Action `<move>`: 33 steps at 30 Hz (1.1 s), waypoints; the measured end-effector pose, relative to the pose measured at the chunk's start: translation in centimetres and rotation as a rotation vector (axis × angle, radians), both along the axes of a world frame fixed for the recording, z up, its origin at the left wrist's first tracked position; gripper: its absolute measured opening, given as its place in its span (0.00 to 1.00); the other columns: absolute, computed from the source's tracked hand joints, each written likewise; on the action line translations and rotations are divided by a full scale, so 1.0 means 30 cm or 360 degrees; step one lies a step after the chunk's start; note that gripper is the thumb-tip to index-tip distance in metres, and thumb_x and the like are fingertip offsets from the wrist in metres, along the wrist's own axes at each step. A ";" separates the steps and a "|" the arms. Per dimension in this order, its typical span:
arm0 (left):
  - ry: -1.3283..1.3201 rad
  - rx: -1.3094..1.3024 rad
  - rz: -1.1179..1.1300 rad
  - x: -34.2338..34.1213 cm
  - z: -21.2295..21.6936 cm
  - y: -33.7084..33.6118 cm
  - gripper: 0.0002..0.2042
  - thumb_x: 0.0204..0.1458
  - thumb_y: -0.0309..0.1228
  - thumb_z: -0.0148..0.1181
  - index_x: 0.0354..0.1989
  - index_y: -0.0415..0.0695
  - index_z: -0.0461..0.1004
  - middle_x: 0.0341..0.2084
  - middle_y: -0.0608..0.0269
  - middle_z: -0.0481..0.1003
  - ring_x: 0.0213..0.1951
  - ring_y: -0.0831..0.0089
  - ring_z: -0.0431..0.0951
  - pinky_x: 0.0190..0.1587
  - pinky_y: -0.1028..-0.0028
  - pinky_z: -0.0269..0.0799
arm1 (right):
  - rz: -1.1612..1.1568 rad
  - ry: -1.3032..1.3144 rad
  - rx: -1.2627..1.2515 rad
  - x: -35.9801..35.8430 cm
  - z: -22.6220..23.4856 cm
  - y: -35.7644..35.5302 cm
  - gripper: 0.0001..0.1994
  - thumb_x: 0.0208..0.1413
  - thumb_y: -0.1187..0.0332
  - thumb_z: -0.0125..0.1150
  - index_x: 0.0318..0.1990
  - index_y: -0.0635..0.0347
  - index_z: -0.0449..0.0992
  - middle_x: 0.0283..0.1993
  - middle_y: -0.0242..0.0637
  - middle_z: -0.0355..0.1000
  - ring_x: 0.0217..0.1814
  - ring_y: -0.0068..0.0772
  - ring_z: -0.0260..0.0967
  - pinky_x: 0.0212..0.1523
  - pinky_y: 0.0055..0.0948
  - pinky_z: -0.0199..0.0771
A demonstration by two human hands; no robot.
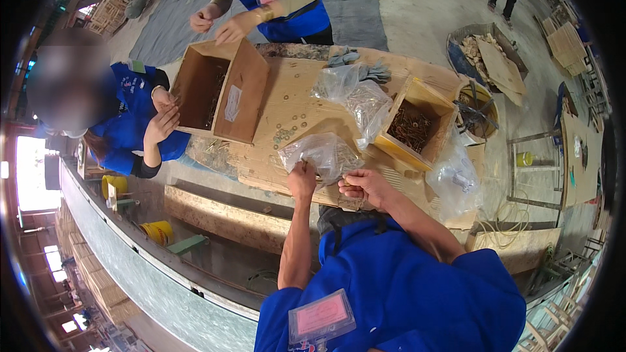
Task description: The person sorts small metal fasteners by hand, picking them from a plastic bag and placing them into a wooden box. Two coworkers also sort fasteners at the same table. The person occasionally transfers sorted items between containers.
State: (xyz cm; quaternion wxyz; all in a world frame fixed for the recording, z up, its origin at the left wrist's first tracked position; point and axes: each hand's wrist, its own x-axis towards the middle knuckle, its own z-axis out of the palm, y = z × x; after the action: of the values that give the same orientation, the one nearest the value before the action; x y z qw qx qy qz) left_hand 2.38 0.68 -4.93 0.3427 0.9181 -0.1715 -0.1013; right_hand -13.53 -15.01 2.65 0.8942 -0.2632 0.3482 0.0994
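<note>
My left hand [302, 181] is closed in a pinch at the near edge of a clear plastic bag [318, 151] of small hardware; what lies between its fingers is hidden. To its right, my right hand [370, 187] is closed, thumb against fingers, around something too small to make out. Several loose metal washers [285, 134] lie on the cardboard-covered table [277, 94] just beyond the bag. An open wooden box [441, 116] full of brown screws or bolts stands to the right. Another clear bag [370, 107] of hardware rests left of that box.
A larger wooden box [254, 88] lies tipped at the left, with two co-workers in blue beside it, their hands near its rim. Grey gloves [372, 72] lie at the far edge. A bucket [489, 124] and an empty-looking plastic bag [454, 179] are on the right.
</note>
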 end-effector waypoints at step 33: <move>0.0458 -0.0789 -0.0589 -0.128 0.317 0.025 0.10 0.57 0.24 0.57 0.46 0.41 0.76 0.28 0.57 0.79 0.30 0.71 0.80 0.35 0.73 0.75 | 0.0031 -0.0155 0.0100 0.104 0.041 0.049 0.10 0.63 0.68 0.55 0.48 0.63 0.73 0.38 0.36 0.75 0.35 0.24 0.74 0.37 0.23 0.78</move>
State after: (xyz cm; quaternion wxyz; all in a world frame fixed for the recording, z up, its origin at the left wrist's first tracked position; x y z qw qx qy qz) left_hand -1.48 1.43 4.59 0.5519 0.7365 -0.3045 -0.2456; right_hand -10.42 -13.54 3.89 0.9169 -0.2429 0.2985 0.1061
